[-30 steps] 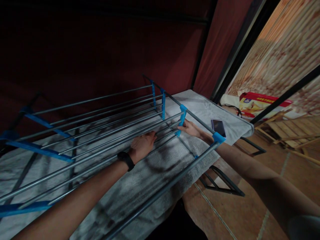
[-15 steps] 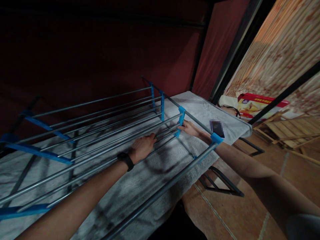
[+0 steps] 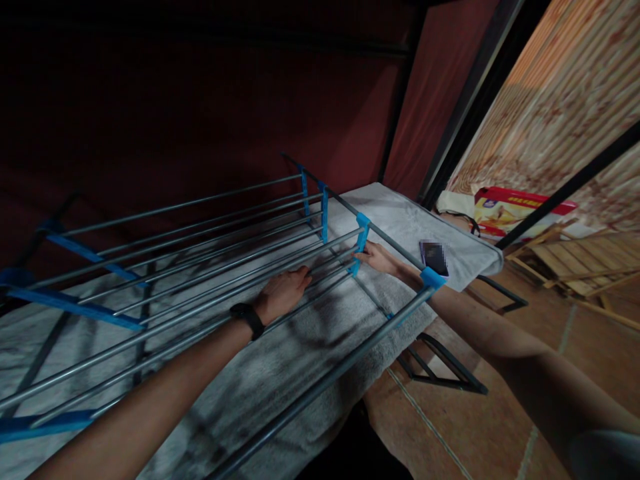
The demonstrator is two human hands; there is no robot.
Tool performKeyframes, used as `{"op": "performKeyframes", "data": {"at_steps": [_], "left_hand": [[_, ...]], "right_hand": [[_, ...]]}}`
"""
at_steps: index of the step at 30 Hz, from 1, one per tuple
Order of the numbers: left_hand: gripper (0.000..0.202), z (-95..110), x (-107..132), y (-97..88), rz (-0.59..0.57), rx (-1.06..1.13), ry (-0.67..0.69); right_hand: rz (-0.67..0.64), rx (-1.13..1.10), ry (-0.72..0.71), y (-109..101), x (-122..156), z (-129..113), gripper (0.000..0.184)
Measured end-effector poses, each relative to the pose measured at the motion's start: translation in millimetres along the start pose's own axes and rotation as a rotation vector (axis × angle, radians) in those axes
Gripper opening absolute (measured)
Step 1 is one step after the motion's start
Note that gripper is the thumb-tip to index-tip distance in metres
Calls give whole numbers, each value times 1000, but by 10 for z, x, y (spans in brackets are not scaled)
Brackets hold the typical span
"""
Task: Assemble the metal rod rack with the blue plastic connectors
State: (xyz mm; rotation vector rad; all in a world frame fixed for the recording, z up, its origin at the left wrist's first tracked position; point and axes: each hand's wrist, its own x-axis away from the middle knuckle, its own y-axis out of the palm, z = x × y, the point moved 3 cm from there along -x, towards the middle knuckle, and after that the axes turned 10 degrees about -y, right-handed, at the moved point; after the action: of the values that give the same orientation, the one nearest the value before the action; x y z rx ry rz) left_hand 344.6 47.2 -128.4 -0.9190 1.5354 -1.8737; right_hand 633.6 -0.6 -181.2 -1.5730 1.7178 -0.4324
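My bench (image 3: 477, 387) carries a grey towel (image 3: 300, 360); on the towel lie the rack (image 3: 200, 265) and a phone (image 3: 434, 257).

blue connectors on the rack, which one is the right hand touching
The tall blue connector, between the corner piece by the phone and the two farther ones. The right hand has its fingertips at its lower end.

One blue-jointed steel rack (image 3: 225, 248), one grey towel (image 3: 410, 223), one dark phone (image 3: 434, 257), one red cardboard box (image 3: 515, 207), one black wristband (image 3: 246, 317), two hands: left hand (image 3: 281, 293), right hand (image 3: 380, 257).
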Motion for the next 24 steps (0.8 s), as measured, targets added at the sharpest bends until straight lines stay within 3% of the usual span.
{"op": "performKeyframes", "data": {"at_steps": [11,24], "left_hand": [[41,85,124,-3,83,-178,25],[47,66,103,-10,17,-44,15]], "right_hand": [[28,-66,-6,24,-28,67,18],[17,7,-15,31,-29,84,19]]}}
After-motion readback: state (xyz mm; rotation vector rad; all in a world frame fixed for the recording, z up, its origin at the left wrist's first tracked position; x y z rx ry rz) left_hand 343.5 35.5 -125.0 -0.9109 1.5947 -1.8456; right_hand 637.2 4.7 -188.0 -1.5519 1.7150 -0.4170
